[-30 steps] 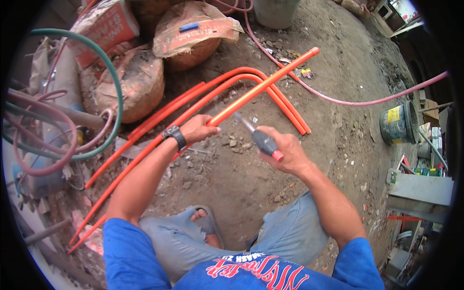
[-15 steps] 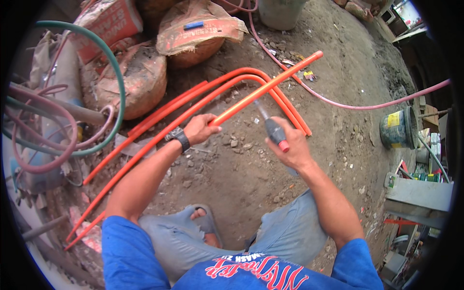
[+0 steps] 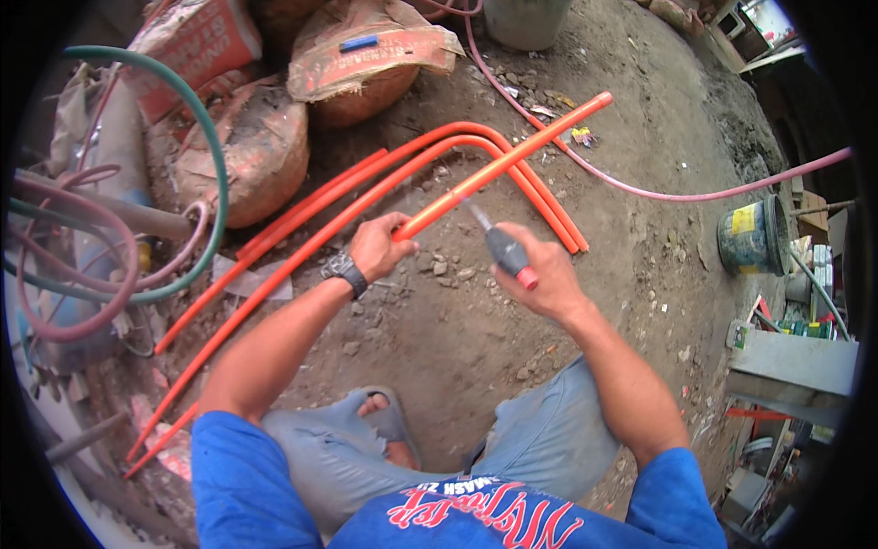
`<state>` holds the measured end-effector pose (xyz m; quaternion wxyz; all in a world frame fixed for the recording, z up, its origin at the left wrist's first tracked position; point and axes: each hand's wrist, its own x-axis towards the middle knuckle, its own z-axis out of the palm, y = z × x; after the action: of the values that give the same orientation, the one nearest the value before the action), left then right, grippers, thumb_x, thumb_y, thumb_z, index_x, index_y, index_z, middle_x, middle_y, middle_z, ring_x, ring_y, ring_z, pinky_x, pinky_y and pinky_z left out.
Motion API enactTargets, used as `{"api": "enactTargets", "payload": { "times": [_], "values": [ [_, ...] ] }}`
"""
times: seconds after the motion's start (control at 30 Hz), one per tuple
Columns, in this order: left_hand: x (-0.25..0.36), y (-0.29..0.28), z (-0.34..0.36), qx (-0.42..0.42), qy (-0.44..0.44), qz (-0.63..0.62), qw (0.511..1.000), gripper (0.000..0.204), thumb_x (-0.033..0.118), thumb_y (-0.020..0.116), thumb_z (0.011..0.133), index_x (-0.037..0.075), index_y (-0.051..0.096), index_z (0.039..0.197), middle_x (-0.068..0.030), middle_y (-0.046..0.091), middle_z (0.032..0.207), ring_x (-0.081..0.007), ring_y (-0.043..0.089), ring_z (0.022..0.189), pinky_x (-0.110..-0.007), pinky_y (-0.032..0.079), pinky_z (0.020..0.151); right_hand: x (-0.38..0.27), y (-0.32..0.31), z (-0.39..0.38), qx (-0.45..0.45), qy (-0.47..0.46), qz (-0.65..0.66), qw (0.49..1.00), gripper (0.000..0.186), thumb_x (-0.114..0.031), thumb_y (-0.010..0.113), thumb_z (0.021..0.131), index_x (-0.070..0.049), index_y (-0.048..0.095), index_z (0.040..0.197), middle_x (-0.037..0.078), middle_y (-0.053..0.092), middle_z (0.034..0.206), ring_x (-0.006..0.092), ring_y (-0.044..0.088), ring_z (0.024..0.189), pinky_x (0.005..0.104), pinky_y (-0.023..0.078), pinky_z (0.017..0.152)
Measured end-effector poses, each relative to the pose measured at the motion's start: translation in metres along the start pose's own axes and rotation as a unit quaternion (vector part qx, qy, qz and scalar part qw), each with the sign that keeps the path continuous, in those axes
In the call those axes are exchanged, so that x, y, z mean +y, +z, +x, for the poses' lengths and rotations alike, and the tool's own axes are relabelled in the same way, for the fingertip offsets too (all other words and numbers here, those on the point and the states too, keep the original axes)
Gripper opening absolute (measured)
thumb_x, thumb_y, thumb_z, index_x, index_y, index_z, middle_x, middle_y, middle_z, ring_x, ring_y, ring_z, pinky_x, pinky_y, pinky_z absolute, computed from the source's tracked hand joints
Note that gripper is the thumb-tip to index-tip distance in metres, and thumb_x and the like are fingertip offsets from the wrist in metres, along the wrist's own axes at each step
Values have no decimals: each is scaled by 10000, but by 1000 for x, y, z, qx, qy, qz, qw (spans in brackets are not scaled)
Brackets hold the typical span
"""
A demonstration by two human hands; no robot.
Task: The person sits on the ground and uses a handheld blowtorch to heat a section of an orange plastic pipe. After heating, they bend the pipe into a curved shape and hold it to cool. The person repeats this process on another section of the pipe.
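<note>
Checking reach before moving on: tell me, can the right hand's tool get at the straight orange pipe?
Probably yes: the right hand holds the tool with its tip at the straight orange pipe, nothing between them.

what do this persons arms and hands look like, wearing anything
Both forearms are bare, with short blue sleeves ending above the elbows. The left hand has a dark wristwatch with a black strap at the wrist. The right hand is bare: no glove, watch or band visible.
</note>
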<state>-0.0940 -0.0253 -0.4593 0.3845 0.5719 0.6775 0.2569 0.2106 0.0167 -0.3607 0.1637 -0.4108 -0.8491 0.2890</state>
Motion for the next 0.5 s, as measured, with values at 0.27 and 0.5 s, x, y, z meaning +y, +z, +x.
{"api": "enactTargets", "payload": {
  "times": [0.27,0.5],
  "values": [
    [8,1,-2,-3,-30,2,1000,434,330,800,846,26,743,1151,-218,759,996,-353,746,950,-433,561,864,4,0,-1,-32,-1,-4,999,589,-211,808,856,-132,547,1378,228,740,975,443,730,899,508,580,780],
    [6,1,-2,7,-31,-7,999,410,353,758,889,6,755,1107,-231,753,1004,-365,739,953,-442,559,867,1,-2,1,20,48,7,999,596,-203,801,853,-141,538,1384,220,739,963,451,722,892,528,572,787]
  ]
}}
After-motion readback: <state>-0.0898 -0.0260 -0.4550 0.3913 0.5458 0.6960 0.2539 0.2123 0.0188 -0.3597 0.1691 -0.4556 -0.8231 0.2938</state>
